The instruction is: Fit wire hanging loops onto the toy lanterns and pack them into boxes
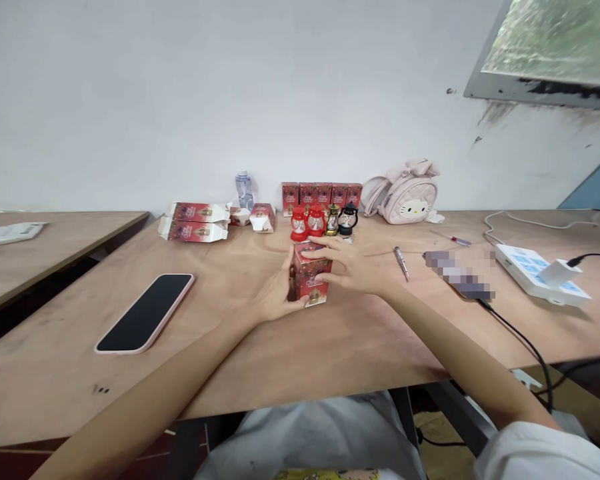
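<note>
A small red printed cardboard box (314, 272) stands upright on the wooden table in front of me. My left hand (279, 291) is closed around its left side, thumb low on the front. My right hand (353, 268) grips its upper right part, with fingers across the top and the thumb on the front face. Just behind the box are two red mini lanterns (315, 221), a gold one (332, 221) and a black one (348, 220). Whatever is inside the box is hidden.
Several red boxes (323, 196) line the wall. Opened boxes (197, 222), a bottle (244, 191) and a pink bag (409, 197) stand at the back. A phone (145, 313) lies left; a screwdriver (401, 263), another phone (457, 275) and a power strip (540, 273) lie right.
</note>
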A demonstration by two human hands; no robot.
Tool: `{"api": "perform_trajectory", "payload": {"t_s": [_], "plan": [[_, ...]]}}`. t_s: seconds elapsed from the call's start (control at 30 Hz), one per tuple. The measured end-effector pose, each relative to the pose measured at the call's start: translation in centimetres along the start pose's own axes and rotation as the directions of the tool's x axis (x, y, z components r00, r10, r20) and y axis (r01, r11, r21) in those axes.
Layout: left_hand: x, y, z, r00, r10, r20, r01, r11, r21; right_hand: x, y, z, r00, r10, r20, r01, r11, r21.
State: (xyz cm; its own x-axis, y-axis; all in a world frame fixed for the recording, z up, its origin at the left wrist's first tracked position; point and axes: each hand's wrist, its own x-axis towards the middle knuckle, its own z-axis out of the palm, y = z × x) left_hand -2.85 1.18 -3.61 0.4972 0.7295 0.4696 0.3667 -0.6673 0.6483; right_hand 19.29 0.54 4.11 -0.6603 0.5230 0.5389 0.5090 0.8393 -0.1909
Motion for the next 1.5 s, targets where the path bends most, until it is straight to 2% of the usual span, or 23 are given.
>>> {"api": "perform_trajectory", "payload": {"t_s": [0.1, 0.2, 0.3, 0.43, 0.5, 0.57, 0.7, 0.73, 0.83, 0.97, 1.1, 1.27, 1.4, 1.5], "plan": [[0.2, 0.1, 0.0, 0.997, -0.048, 0.062, 0.039, 0.989, 0.141, 1.1, -0.6, -1.6, 0.995, 0.028, 0.101, -0.024, 0.999, -0.048], [0.4, 0.1, -0.2, 0.986, -0.119, 0.116, 0.077, 0.946, 0.316, 2.9, -0.4, -3.7, 0.988, 0.046, 0.147, -0.03, 0.994, -0.108], [0.5, 0.3, -0.4, 0.968, -0.184, 0.17, 0.088, 0.886, 0.456, 5.4, 1.3, -5.3, 0.998, 0.033, 0.056, -0.022, 0.983, -0.181], [0.6, 0.6, -0.6, 0.951, -0.195, 0.241, 0.038, 0.844, 0.535, 10.2, 5.0, -6.0, 0.977, 0.09, -0.196, -0.153, 0.929, -0.338], [0.6, 0.7, -0.5, 0.948, -0.185, 0.257, 0.013, 0.833, 0.553, 13.2, 6.5, -5.7, 0.945, 0.102, -0.312, -0.219, 0.904, -0.367], [0.6, 0.8, -0.4, 0.95, -0.183, 0.254, 0.005, 0.821, 0.571, 16.2, 7.6, -4.9, 0.924, 0.132, -0.36, -0.276, 0.882, -0.383], [0.5, 0.7, -0.2, 0.953, -0.169, 0.25, -0.011, 0.808, 0.59, 21.5, 10.0, -2.3, 0.932, 0.272, -0.24, -0.356, 0.812, -0.462], [0.4, 0.6, -0.2, 0.953, -0.165, 0.252, -0.016, 0.808, 0.589, 22.5, 10.9, -1.5, 0.928, 0.328, -0.175, -0.371, 0.787, -0.493], [0.4, 0.6, -0.1, 0.954, -0.162, 0.252, -0.015, 0.815, 0.579, 24.7, 14.4, 0.9, 0.893, 0.449, -0.035, -0.393, 0.74, -0.545], [0.5, 0.7, 0.1, 0.954, -0.15, 0.26, -0.023, 0.826, 0.563, 25.4, 19.0, 3.5, 0.892, 0.452, -0.023, -0.401, 0.765, -0.504], [0.5, 1.0, 0.6, 0.963, -0.13, 0.236, -0.024, 0.83, 0.557, 24.6, 21.1, 4.9, 0.87, 0.492, 0.025, -0.419, 0.766, -0.488], [0.5, 1.4, 0.9, 0.962, -0.142, 0.234, -0.022, 0.813, 0.582, 23.4, 20.5, 5.1, 0.853, 0.522, 0.027, -0.445, 0.752, -0.486], [0.6, 1.4, 0.9, 0.956, -0.146, 0.253, -0.04, 0.791, 0.61, 22.7, 19.0, 3.9, 0.88, 0.472, -0.046, -0.427, 0.746, -0.511], [0.6, 1.3, 0.9, 0.959, -0.139, 0.248, -0.042, 0.793, 0.608, 22.3, 17.4, 2.9, 0.916, 0.396, -0.059, -0.359, 0.747, -0.559]]}}
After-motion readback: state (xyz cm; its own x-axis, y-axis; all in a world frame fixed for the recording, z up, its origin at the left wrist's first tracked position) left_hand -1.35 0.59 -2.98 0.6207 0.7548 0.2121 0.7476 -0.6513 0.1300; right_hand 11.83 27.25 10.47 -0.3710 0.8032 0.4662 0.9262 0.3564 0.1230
